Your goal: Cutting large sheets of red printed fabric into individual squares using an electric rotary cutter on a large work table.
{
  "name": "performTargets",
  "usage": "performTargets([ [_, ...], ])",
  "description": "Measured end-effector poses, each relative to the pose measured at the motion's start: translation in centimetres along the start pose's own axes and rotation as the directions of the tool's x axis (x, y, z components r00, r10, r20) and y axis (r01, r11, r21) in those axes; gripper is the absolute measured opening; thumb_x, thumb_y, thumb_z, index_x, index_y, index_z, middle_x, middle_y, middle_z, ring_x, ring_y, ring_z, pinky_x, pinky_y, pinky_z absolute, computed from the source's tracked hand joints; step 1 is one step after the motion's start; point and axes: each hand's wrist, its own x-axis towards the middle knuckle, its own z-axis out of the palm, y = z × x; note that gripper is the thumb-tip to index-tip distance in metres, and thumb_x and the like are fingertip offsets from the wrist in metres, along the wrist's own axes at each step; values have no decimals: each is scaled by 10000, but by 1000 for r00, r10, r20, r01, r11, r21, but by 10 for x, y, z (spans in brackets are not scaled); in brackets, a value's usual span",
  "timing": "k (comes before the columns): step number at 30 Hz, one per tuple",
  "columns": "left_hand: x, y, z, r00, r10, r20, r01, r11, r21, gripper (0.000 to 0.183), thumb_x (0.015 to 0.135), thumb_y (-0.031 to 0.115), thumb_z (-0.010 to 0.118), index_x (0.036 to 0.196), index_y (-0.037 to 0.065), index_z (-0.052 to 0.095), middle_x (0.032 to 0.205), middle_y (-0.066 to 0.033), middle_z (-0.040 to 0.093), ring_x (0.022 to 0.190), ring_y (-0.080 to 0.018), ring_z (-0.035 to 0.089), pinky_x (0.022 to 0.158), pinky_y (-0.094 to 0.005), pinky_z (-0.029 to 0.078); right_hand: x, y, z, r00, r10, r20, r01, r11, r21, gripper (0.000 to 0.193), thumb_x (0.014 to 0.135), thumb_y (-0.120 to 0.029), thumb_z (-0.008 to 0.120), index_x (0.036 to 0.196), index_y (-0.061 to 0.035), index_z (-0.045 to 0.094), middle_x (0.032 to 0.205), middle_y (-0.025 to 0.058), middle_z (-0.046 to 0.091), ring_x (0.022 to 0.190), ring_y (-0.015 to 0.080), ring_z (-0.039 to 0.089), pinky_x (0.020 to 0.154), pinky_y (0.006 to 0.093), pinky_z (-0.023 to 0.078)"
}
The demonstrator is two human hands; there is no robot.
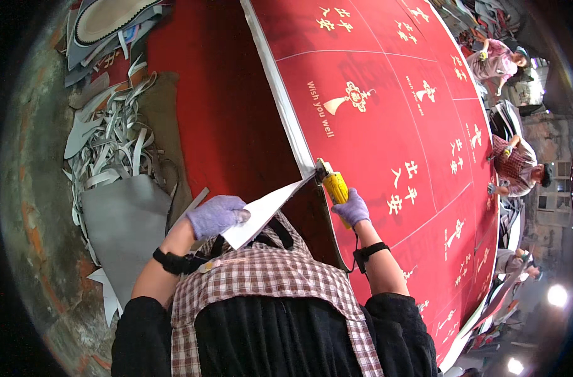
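In the head view, the left hand (pixel 214 217), gloved in pale purple, is pinching a white strip (pixel 264 210) between its fingers, with the strip's far end reaching the head of a yellow cutter (pixel 337 190). The right hand (pixel 354 208), gloved alike, is wrapping its fingers around the cutter's body. The cutter is sitting at the left edge of a red printed sheet (pixel 374 144). Left of the hands, a grey sheet (pixel 126 213) is lying near a heap of offcuts (pixel 107 135); far right, several people (pixel 516 162) are standing along the red sheet.

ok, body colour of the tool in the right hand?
The tool has a yellow body; best seen in the head view.
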Motion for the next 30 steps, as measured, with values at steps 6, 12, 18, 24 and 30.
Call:
performTargets([
  [6, -30, 22, -53, 939, 182, -293, -268, 919, -289, 351, 842, 84, 547, 1173, -27, 580, 1194, -114, 578, 1023, -198, 566, 901, -296, 446, 39, -34, 0, 999, -41, -18, 42, 998, 47, 542, 619, -263, 751, 1018, -36, 464, 869, 221, 636, 848, 389, 634, 728, 440, 501],
  [12, -37, 49, -120, 861, 137, -490, -459, 626, -631, 498, 873, 251, 622, 1249, -57, 512, 1320, -194, 501, 1044, -230, 597, 909, -331, 481, 84, -72, -2, 1000, -26, 8, 26, 998, 54, 590, 623, -286, 733, 1078, -46, 446, 921, 234, 639, 893, 395, 626, 766, 443, 493],
  [18, -47, 43, -177, 578, 94, -811, -802, 246, -544, 487, 903, 229, 576, 1184, -158, 483, 1230, -384, 466, 1167, -470, 479, 1053, -489, 359, 140, -121, -7, 1000, -20, 21, 18, 995, 98, 630, 609, -282, 761, 1106, -34, 464, 931, 231, 641, 893, 384, 629, 757, 433, 495],
  [24, -84, 19, -246, 322, 67, -944, -215, 977, -4, 353, 943, 241, 485, 1194, 5, 562, 1200, -164, 578, 1108, -263, 559, 1001, -383, 379, 187, -172, -15, 994, -104, -17, 105, 987, 121, 602, 617, -294, 754, 1085, -44, 470, 923, 231, 643, 899, 400, 623, 755, 454, 494],
  [30, -109, 7, -336, 0, 243, -970, 528, 824, 207, 301, 902, 115, 542, 1182, 11, 578, 1141, -117, 629, 1040, -209, 592, 937, -343, 427, 231, -231, -24, 997, -51, -51, 56, 993, 101, 566, 615, -284, 741, 1047, -44, 464, 923, 240, 636, 889, 406, 621, 768, 451, 489],
])
